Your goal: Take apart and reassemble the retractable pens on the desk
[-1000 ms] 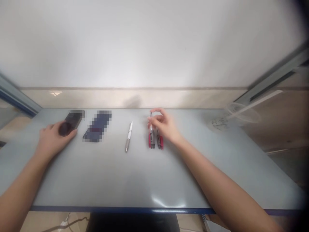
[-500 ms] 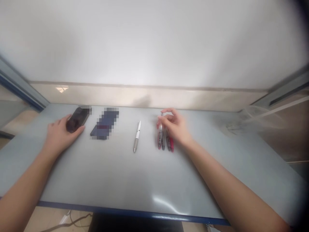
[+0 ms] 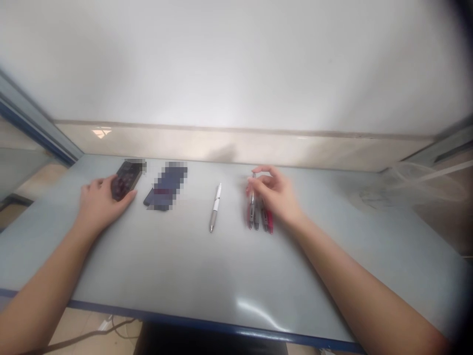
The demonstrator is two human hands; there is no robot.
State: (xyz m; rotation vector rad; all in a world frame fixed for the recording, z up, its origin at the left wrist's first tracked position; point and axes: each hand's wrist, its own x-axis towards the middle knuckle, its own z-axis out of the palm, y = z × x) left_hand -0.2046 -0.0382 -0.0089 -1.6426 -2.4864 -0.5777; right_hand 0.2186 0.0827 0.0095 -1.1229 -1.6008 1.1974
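Observation:
My left hand (image 3: pixel 100 203) lies around the near end of a black phone (image 3: pixel 127 180), fingers on its left side and thumb on its right. Faint round marks show on the phone's screen. On the right, my right hand (image 3: pixel 275 195) pinches the upper end of a clear-barrelled pen (image 3: pixel 252 209) between thumb and finger. Beside that pen, several more pens lie close together, among them a red one (image 3: pixel 270 223); their upper parts are hidden by my hand. A white pen with a grey grip (image 3: pixel 215 207) lies alone between my two hands.
A dark blue, partly pixelated flat object (image 3: pixel 168 185) lies right of the phone. All of this rests on a grey table (image 3: pixel 177 276) with a blue front edge. A transparent, blurred item (image 3: pixel 388 192) stands at the far right. A pale wall (image 3: pixel 236 74) closes the back.
The view has shifted slightly, so everything sits a little farther right in the picture. The phone's screen marks show more clearly. Both hands keep nearly the same places relative to the objects.

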